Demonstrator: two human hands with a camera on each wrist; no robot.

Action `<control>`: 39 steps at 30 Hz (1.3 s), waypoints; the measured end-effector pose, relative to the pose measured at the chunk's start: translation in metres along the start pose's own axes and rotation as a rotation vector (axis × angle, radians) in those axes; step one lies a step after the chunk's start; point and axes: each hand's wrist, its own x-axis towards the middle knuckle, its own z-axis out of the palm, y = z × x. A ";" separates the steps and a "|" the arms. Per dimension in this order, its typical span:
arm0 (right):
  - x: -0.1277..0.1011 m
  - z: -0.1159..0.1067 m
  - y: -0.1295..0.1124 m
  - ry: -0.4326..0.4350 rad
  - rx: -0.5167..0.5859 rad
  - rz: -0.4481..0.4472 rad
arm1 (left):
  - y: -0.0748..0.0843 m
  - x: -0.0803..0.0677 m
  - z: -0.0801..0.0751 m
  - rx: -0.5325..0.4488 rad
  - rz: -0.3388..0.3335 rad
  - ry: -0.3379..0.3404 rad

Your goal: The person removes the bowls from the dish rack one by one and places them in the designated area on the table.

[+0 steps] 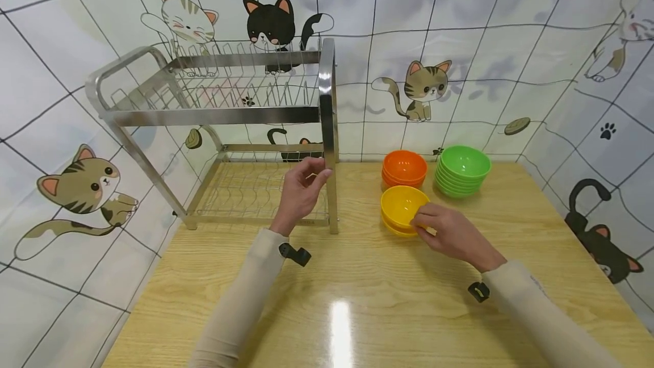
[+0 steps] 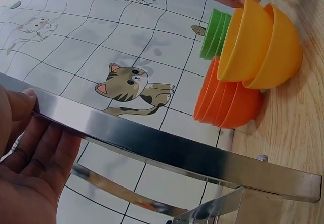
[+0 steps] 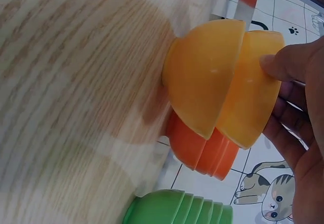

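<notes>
The right hand point(image 1: 452, 231) pinches the rim of the upper yellow bowl point(image 3: 255, 89), thumb outside and fingers across the rim. This bowl sits tilted in a lower yellow bowl point(image 3: 202, 77), with a gap between their rims. At the metal dish rack point(image 2: 152, 138), the left hand point(image 1: 302, 189) holds the front right post, its thumb on one face and its fingers behind. Behind the yellow pair stands a stack of orange bowls point(image 1: 405, 166). A stack of green bowls point(image 1: 464, 169) is to their right.
The two-tier rack has wire slots on its upper shelf point(image 1: 245, 87) and its lower shelf point(image 1: 245, 192). A wooden table point(image 1: 388, 300) carries everything. Cat-patterned tiled walls point(image 1: 480, 55) close off the back and both sides.
</notes>
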 end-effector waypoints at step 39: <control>0.002 0.001 -0.003 -0.185 0.042 0.144 | 0.001 -0.003 0.000 0.023 -0.026 -0.003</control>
